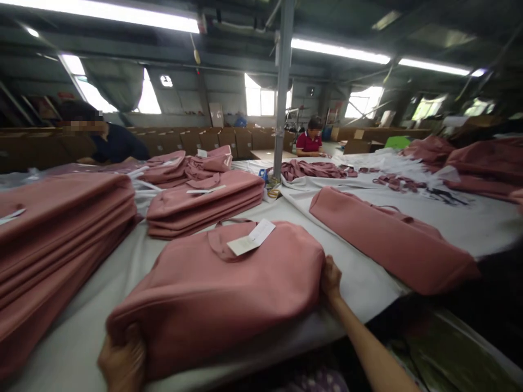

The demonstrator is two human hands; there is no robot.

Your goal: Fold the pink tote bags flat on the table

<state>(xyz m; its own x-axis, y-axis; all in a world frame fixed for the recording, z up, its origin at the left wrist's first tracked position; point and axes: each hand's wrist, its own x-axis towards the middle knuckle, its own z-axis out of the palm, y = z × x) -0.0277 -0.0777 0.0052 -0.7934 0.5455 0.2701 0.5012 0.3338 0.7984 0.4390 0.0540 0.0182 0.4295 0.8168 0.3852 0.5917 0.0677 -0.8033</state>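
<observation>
**Pink bag held at both ends on table**

A pink fabric bag [220,294] with a white tag [251,238] lies on the white-covered table [368,283], near edge. Left hand [122,362], at 7 o'clock of the bag, has its grip clamped on the bag's corner. Right hand [330,279], at 3 o'clock, presses the bag's side; whether its grip is closed cannot be told. Stacked pink bags [53,245] sit at 9 o'clock.

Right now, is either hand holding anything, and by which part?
Both hands grip the pink bag lying on the table: the left hand at its near left corner, the right hand at its right edge.
</observation>
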